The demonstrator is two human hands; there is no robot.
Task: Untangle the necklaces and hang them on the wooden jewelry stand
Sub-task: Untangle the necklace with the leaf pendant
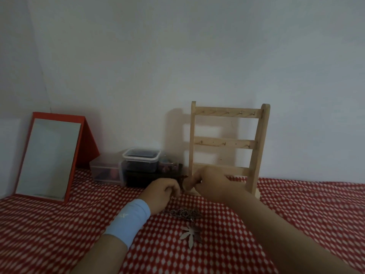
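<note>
The wooden jewelry stand (pixel 227 143) leans upright against the wall, its three hook bars bare. In front of its base my left hand (pixel 163 191) and my right hand (pixel 209 180) meet, both pinching a dark reddish necklace (pixel 182 179) between them. My left wrist wears a light blue band (pixel 128 221). On the cloth just below my hands lies a tangled silvery chain (pixel 180 212). A pale leaf-shaped pendant (pixel 190 235) rests nearer to me. How the chain in my fingers runs is too blurred to tell.
A red-framed mirror (pixel 49 157) leans at the left. Clear plastic boxes (pixel 141 159) with small items stand between mirror and stand, by the wall. The red and white patterned cloth (pixel 59 224) covers the whole surface.
</note>
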